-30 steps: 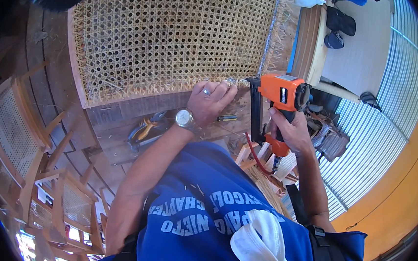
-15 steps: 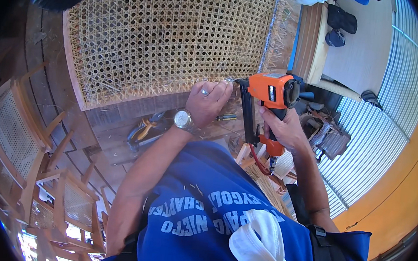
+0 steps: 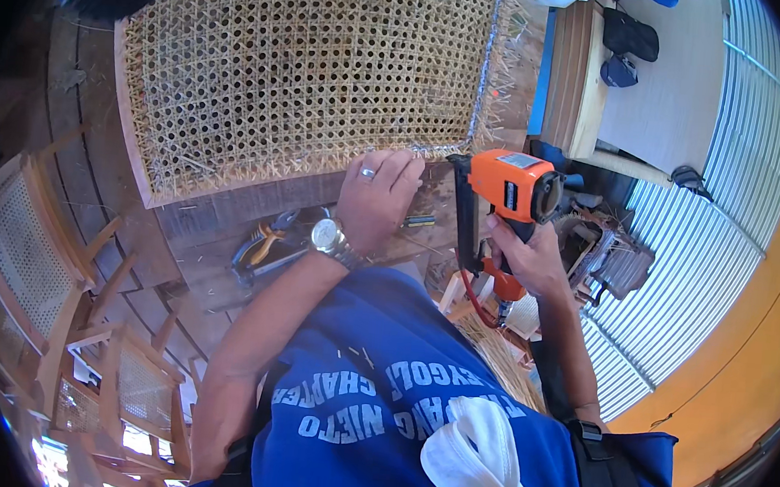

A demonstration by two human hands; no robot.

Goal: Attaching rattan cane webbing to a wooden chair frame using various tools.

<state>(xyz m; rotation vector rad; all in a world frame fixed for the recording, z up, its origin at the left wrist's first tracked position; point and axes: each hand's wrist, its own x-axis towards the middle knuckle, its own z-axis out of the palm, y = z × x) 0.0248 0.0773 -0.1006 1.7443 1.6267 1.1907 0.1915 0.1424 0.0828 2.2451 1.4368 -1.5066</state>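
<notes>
An orange and black pneumatic staple gun (image 3: 511,184) is gripped by its handle in my right hand (image 3: 533,257); a red hose shows at its lower end. Its nose hangs just off the near right corner of a woven cane panel (image 3: 322,64), apart from it. On the panel's near edge rests my left hand (image 3: 380,197), with its fingers bent and close together. Their tips hide whatever lies under them. Loose cane ends fringe the panel's near and right edges. It is set in a wooden frame (image 3: 126,117).
Pliers with orange and black handles (image 3: 267,238) and a small yellow-black tool (image 3: 421,220) lie just nearer than the panel. Wooden chairs with cane seats (image 3: 136,388) stand at left. A pale board (image 3: 667,100) and corrugated sheeting (image 3: 754,162) are at right.
The staple gun has come away from the panel's edge, slightly down and to the right. My left hand has shifted a little left, and its fingers are no longer beside the gun's nose.
</notes>
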